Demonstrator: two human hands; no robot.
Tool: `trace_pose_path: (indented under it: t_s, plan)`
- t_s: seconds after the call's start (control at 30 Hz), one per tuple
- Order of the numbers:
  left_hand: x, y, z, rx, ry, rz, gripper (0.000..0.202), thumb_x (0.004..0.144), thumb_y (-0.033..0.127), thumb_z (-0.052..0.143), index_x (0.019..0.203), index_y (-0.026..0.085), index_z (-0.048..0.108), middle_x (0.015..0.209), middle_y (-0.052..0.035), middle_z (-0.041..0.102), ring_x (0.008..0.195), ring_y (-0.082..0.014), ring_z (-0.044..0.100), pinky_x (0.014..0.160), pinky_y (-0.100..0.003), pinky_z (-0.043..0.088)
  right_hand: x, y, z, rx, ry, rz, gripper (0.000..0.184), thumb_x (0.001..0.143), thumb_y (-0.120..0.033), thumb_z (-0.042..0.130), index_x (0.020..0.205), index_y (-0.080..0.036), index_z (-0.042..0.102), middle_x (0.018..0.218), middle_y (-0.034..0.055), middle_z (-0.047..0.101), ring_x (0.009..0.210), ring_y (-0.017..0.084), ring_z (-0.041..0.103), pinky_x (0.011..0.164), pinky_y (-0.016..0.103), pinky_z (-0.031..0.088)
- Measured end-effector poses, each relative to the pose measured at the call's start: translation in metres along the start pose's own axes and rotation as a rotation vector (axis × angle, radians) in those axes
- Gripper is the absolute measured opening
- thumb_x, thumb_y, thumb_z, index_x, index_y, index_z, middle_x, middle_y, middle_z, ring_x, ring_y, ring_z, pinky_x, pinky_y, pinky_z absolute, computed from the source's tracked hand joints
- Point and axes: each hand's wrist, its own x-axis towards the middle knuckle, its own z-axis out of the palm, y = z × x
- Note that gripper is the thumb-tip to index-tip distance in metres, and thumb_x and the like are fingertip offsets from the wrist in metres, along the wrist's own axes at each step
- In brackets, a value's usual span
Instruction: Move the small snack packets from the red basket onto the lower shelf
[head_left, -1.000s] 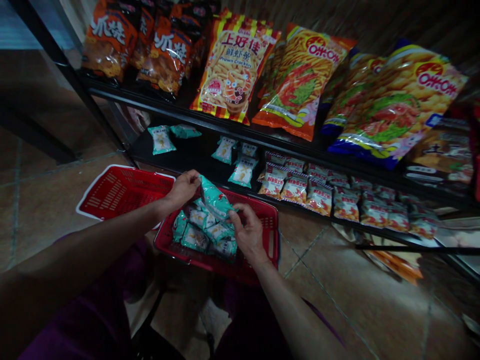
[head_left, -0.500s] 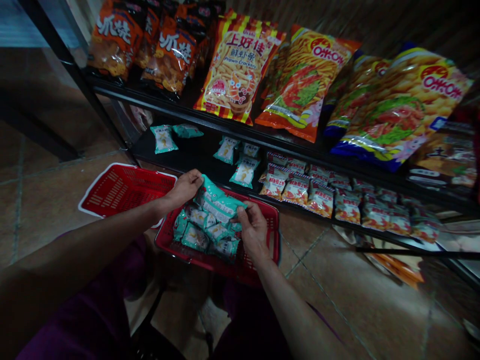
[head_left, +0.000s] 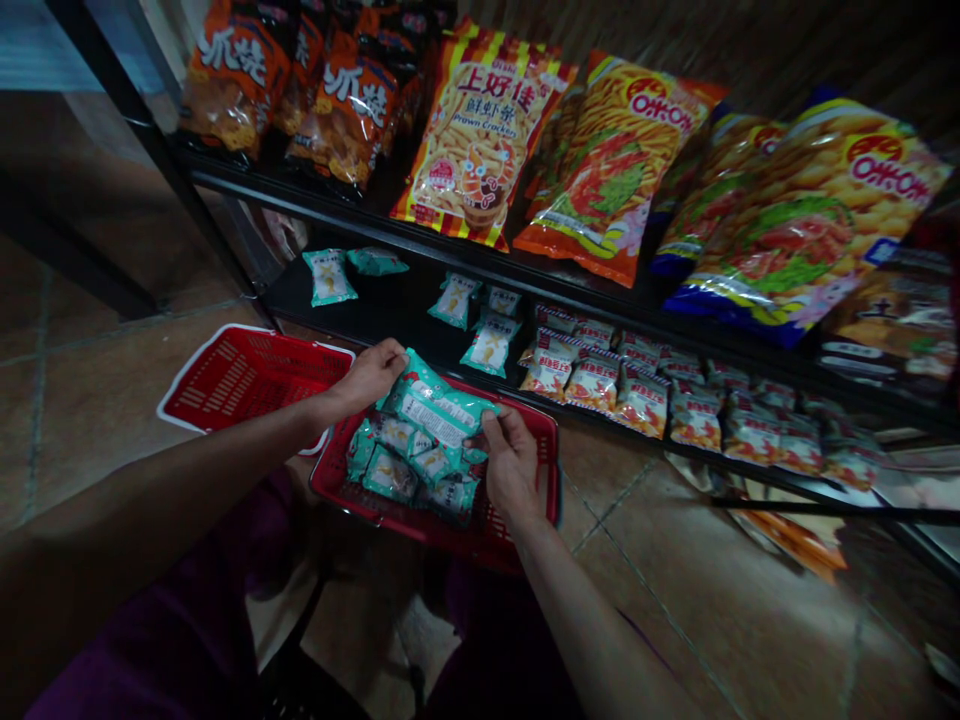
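Observation:
Between my two hands a teal snack packet [head_left: 437, 408] is held by its two ends, its printed label strip facing up. My left hand [head_left: 375, 370] pinches the packet's left end. At the other end, the thumb and fingers of my right hand [head_left: 511, 455] grip it. Right below is a red shopping basket [head_left: 546, 470], with several similar teal packets [head_left: 390, 474] heaped in it. The held packet hides part of that heap. On the low black shelf behind it lie more teal packets [head_left: 491, 340], some of them apart at the left.
A second red basket [head_left: 225, 375] with a white rim stands at the left. Small red-and-white packets [head_left: 592, 380] line the low shelf to the right. Large snack bags [head_left: 480, 140] stand on the upper shelf. A black shelf post [head_left: 169, 165] rises at the left, above the tiled floor [head_left: 637, 540].
The packet has tilted in my hands, so its label strip shows more fully. Both hands keep their grip and have barely moved.

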Motion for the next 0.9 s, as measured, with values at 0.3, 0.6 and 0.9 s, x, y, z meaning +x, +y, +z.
trace_pose_path:
  t_s: [0.3,0.6,0.9]
  plan:
    - [0.0,-0.004,0.001,-0.075,-0.012,-0.008,0.011,0.081,0.025,0.056,0.072,0.019,0.051,0.062,0.0048,0.049,0.055,-0.0083,0.044,0.051,-0.017,0.035,0.0,0.0,0.001,-0.007,-0.006,-0.041,0.024,0.075,-0.043,0.067,0.08,-0.022,0.057,0.068,-0.0062,0.054,0.053,0.009,0.053,0.049,0.022,0.043]
    - [-0.001,0.01,0.004,0.009,0.003,-0.052,0.012,0.082,0.022,0.052,0.071,0.018,0.052,0.062,0.0043,0.048,0.057,-0.0084,0.044,0.051,-0.018,0.034,0.002,-0.003,0.002,0.069,0.074,0.014,0.027,0.07,-0.042,0.07,0.077,-0.021,0.055,0.064,-0.0075,0.052,0.051,0.007,0.051,0.046,0.019,0.041]
    - [-0.005,0.032,0.003,-0.218,-0.093,-0.47,0.012,0.072,0.009,0.057,0.062,0.015,0.054,0.051,0.0032,0.051,0.048,-0.0076,0.047,0.048,-0.019,0.038,0.009,0.001,-0.001,0.113,0.147,0.218,0.038,0.057,-0.034,0.074,0.09,-0.025,0.059,0.069,-0.0072,0.058,0.054,0.01,0.049,0.046,0.021,0.038]
